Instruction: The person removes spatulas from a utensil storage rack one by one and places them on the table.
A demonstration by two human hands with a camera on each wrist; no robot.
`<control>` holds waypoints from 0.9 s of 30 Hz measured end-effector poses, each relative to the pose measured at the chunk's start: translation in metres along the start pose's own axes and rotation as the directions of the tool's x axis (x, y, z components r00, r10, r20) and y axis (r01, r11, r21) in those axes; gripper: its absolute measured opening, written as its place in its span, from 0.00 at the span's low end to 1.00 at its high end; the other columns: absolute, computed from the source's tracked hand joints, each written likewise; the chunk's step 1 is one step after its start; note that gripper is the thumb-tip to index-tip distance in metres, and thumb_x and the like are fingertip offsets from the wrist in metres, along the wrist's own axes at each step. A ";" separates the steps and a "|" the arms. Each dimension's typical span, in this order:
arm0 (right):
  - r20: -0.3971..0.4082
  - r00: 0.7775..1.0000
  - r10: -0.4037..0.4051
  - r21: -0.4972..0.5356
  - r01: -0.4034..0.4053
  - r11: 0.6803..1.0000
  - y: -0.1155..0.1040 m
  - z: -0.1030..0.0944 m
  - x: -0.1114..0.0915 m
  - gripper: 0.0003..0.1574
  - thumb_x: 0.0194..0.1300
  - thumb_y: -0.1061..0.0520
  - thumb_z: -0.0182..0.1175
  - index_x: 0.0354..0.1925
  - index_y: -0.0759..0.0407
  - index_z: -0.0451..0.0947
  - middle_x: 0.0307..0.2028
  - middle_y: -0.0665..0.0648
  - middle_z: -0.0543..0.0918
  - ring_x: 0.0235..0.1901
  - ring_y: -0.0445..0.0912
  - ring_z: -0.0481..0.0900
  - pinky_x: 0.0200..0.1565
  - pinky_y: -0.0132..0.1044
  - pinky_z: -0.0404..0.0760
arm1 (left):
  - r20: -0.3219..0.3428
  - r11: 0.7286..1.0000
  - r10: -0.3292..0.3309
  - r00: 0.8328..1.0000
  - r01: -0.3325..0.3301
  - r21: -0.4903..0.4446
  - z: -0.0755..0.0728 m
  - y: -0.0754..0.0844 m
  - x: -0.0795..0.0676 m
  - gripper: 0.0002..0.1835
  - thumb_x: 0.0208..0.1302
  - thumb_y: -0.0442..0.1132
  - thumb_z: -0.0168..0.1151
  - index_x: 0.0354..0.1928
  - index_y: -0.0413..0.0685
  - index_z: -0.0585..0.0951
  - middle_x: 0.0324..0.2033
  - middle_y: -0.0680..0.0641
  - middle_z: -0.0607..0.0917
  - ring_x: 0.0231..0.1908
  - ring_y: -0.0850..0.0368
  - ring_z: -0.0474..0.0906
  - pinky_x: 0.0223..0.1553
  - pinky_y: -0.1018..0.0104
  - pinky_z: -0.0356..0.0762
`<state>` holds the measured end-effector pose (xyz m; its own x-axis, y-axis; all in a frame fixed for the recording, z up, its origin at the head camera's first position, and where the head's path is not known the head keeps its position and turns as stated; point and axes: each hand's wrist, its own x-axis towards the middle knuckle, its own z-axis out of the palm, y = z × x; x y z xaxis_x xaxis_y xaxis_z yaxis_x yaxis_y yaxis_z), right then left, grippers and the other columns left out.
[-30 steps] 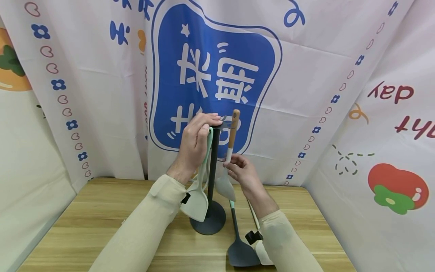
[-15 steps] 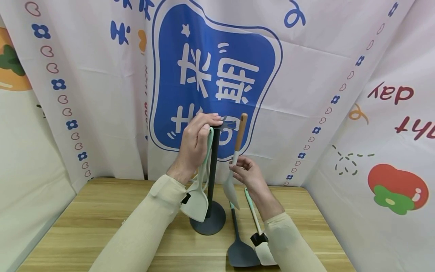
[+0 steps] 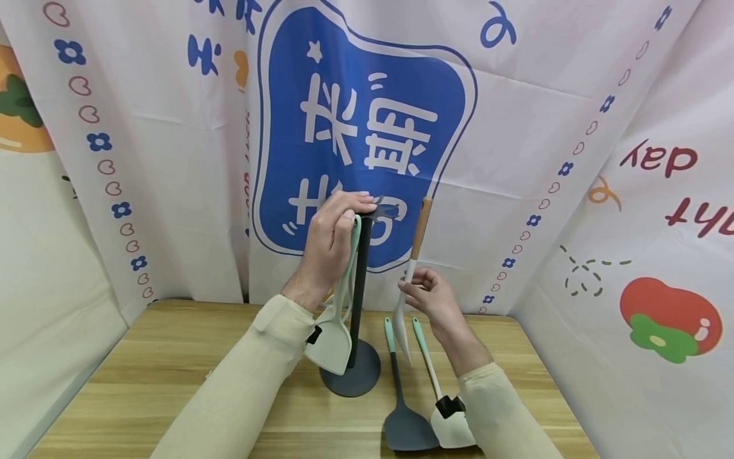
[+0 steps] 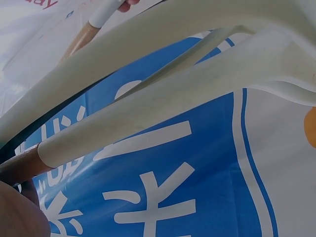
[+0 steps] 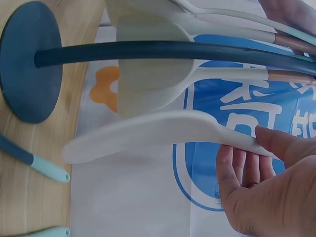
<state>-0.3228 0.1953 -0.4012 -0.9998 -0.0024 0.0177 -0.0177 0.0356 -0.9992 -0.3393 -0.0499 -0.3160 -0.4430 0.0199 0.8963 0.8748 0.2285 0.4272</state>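
Note:
My right hand [image 3: 432, 296] pinches a white spatula with a wooden handle [image 3: 421, 228] by its white neck, between thumb and fingers. The spatula is nearly upright, handle up, its white head [image 5: 148, 131] seen edge-on in the right wrist view. It is apart from the dark utensil stand [image 3: 360, 287]. My left hand [image 3: 329, 236] holds the top of that stand, fingers laid over it and thumb at the near side. White utensils hang on the stand's left side, including a spatula with a mint-green handle [image 3: 339, 331]; another has a wooden handle [image 4: 22, 165].
On the wooden table [image 3: 189, 357] lie a dark grey turner [image 3: 408, 427] and a white turner [image 3: 450, 427], both with mint-green handle ends. The stand's round base [image 3: 355, 376] sits left of them. Printed fabric [image 3: 516, 127] encloses the table behind and at the sides.
My right hand has moved the spatula rightward and slightly down, away from the stand's top, and turned its head edge-on. My left hand has stayed on the stand.

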 end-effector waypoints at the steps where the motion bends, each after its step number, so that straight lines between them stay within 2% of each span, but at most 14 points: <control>1: -0.004 1.000 0.002 0.002 -0.002 1.000 0.000 -0.001 0.000 0.14 0.81 0.66 0.71 0.59 0.63 0.81 0.46 0.49 0.87 0.47 0.39 0.89 0.51 0.29 0.94 | 0.001 1.000 0.001 1.000 -0.001 -0.001 0.000 0.000 0.000 0.28 0.88 0.42 0.42 0.56 0.41 0.94 0.60 0.38 0.95 0.72 0.41 0.89 0.97 0.51 0.59; 5: -0.017 1.000 0.001 0.000 -0.001 1.000 0.000 -0.006 -0.002 0.12 0.81 0.66 0.71 0.58 0.63 0.81 0.44 0.48 0.87 0.46 0.39 0.88 0.48 0.28 0.93 | 0.001 1.000 0.003 1.000 -0.003 -0.005 0.000 0.000 0.000 0.28 0.88 0.42 0.42 0.56 0.41 0.94 0.60 0.38 0.95 0.71 0.41 0.89 0.97 0.50 0.60; 10: -0.039 0.999 -0.012 -0.017 0.011 1.000 0.000 -0.015 -0.004 0.08 0.84 0.64 0.69 0.56 0.63 0.82 0.41 0.45 0.87 0.45 0.37 0.87 0.47 0.27 0.93 | 0.003 1.000 0.008 1.000 -0.008 -0.002 0.000 -0.001 0.000 0.28 0.88 0.42 0.42 0.56 0.41 0.94 0.60 0.38 0.95 0.71 0.41 0.89 0.95 0.45 0.65; 15: -0.051 0.998 -0.037 -0.046 0.035 0.998 -0.001 -0.026 -0.006 0.05 0.87 0.63 0.65 0.56 0.63 0.81 0.43 0.45 0.87 0.46 0.38 0.86 0.48 0.29 0.94 | 0.010 1.000 0.008 1.000 -0.008 0.006 0.001 -0.001 0.000 0.28 0.88 0.42 0.42 0.56 0.40 0.94 0.59 0.38 0.95 0.71 0.41 0.89 0.96 0.50 0.61; 22: -0.104 0.994 -0.032 -0.096 0.022 0.995 -0.002 -0.043 -0.010 0.10 0.92 0.56 0.60 0.58 0.62 0.80 0.45 0.44 0.86 0.48 0.40 0.82 0.46 0.28 0.90 | 0.013 1.000 0.001 1.000 -0.001 0.008 0.000 -0.001 0.000 0.28 0.88 0.42 0.42 0.57 0.40 0.94 0.60 0.38 0.95 0.72 0.41 0.89 0.97 0.48 0.61; 27: -0.129 0.991 -0.020 -0.115 0.005 0.993 -0.003 -0.054 -0.011 0.10 0.93 0.53 0.58 0.55 0.58 0.80 0.44 0.44 0.84 0.46 0.41 0.78 0.43 0.28 0.84 | 0.004 1.000 0.001 1.000 -0.001 -0.003 -0.001 -0.001 0.000 0.27 0.88 0.41 0.42 0.56 0.40 0.94 0.60 0.38 0.95 0.71 0.41 0.89 0.95 0.43 0.64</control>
<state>-0.3123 0.2489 -0.3967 -0.9912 0.1256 0.0422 -0.0230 0.1500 -0.9884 -0.3395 -0.0511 -0.3164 -0.4430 0.0241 0.8962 0.8758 0.2251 0.4269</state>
